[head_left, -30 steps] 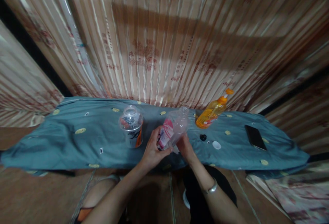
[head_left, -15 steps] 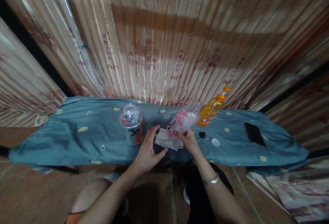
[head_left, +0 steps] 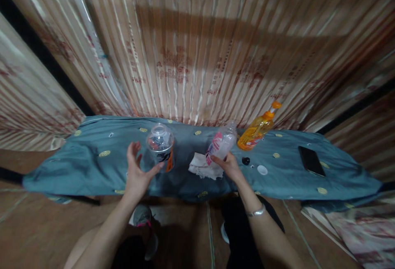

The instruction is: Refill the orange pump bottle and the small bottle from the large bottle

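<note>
**Right hand gripping a pink-labelled bottle, left hand spread beside a clear one**

The right hand [head_left: 231, 169] is closing around the lower end of the pink-labelled bottle [head_left: 221, 145]. Its fingers [head_left: 216, 161] are wrapping the bottle's base, and the bottle is leaning up and away from them with its neck pointing toward the curtain [head_left: 197, 46]. A crumpled white tissue [head_left: 203, 170] is lying on the desk [head_left: 92, 166] just to the left of those fingers, under the bottle's base.

The left hand [head_left: 137, 174] is holding nothing. It is hovering wide open with the palm turned inward and the fingers [head_left: 132, 150] spread. The orange-labelled clear bottle [head_left: 161, 147] is standing upright just to their right. The thumb tip is reaching its lower side, but whether it is touching cannot be told.

To the right of the right hand's fingers, a black cap [head_left: 246, 161] and a white cap [head_left: 262, 170] are lying near each other. Beyond them an orange bottle [head_left: 257, 129] is leaning. A dark phone [head_left: 311, 161] is lying well apart, farther right.
</note>
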A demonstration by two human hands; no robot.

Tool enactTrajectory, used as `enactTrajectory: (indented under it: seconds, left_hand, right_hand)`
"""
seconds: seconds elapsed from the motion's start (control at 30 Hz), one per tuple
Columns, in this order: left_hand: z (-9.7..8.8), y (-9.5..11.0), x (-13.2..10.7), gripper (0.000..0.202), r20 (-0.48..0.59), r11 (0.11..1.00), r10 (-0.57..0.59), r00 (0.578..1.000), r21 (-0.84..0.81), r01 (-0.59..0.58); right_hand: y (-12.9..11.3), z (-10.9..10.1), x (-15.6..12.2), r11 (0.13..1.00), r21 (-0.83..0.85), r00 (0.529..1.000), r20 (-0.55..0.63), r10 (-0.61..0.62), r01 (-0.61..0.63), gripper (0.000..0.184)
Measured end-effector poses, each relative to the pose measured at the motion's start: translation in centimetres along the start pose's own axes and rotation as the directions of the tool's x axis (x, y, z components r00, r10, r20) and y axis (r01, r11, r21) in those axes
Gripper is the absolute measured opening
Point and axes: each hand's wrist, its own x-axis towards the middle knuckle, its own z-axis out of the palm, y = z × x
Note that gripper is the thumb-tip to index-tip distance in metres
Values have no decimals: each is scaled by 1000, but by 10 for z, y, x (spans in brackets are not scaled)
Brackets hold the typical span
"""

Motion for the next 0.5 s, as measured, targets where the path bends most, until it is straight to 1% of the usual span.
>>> enactTrajectory:
  seconds: [0.1, 0.13, 0.2, 0.23, 0.27, 0.37, 0.4, 0.5]
  left_hand:
    - [15, -28, -10, 117, 62, 983, -181, 982, 31, 179]
    - [19, -34, -14, 117, 86, 973, -227, 970, 45, 224]
    - [25, -42, -19, 120, 118, 959, -282, 952, 77, 274]
    - [27, -43, -19, 114, 128, 954, -294, 947, 95, 284]
    - [28, -44, -19, 102, 132, 949, -307, 943, 113, 293]
    - [30, -45, -14, 55, 127, 928, -354, 926, 169, 332]
    - [31, -46, -11, 47, 125, 919, -373, 919, 187, 348]
    - [31, -45, -4, 42, 128, 897, -414, 901, 225, 380]
  right_hand:
    - [3, 10, 0, 999, 37, 999, 33, -7, 5, 49]
    - [3, 12, -1, 999, 45, 999, 41, -9, 7, 49]
    - [3, 16, -1, 998, 64, 998, 58, -14, 10, 50]
    - [3, 17, -2, 997, 72, 998, 66, -16, 11, 50]
    - [2, 17, -2, 997, 80, 997, 74, -17, 11, 50]
    - [-1, 17, -4, 995, 101, 995, 97, -21, 12, 50]
    - [-3, 16, -5, 994, 108, 994, 105, -22, 10, 49]
    - [-5, 13, -6, 993, 121, 992, 129, -19, 4, 46]
